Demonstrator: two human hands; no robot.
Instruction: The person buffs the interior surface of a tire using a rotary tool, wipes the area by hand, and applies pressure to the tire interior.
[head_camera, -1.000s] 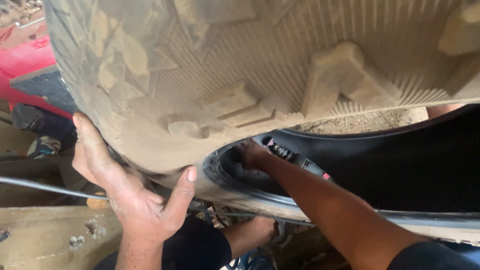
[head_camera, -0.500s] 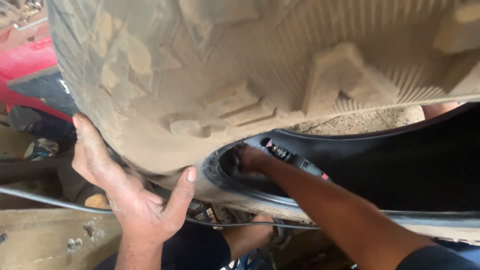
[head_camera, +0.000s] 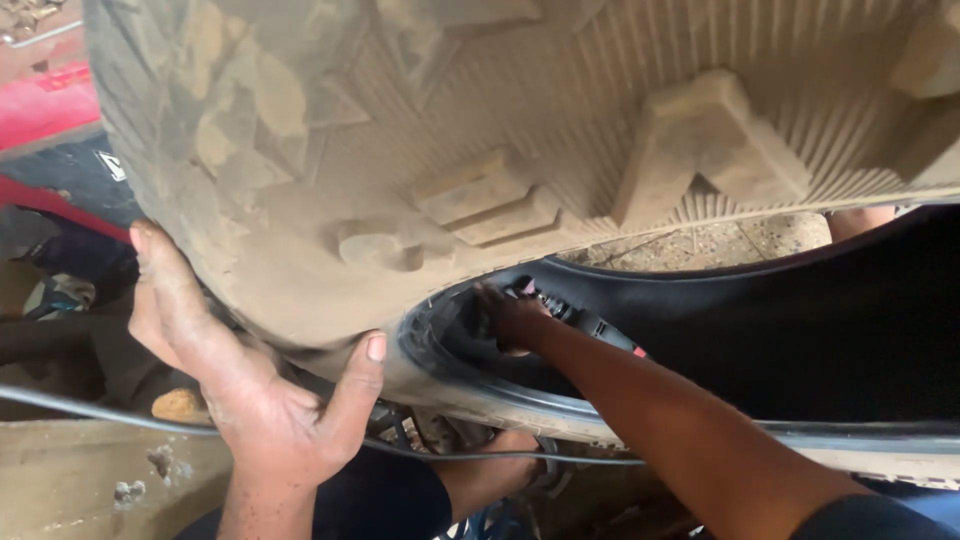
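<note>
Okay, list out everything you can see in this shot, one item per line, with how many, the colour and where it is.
tyre: one, dusty tan-grey, large with chunky tread, fills the upper frame
inner tube: one, black, right of centre, inside the tyre opening
tool: one, black and red, at the tyre bead, kind unclear
cable: one, thin, grey, runs across the lower frame
red panel: one, upper left behind the tyre
foot in sandal: one, bottom centre under the tyre
left hand: one, gripping the tyre's lower edge
right hand: one, reaching into the tyre opening at the tool
</note>
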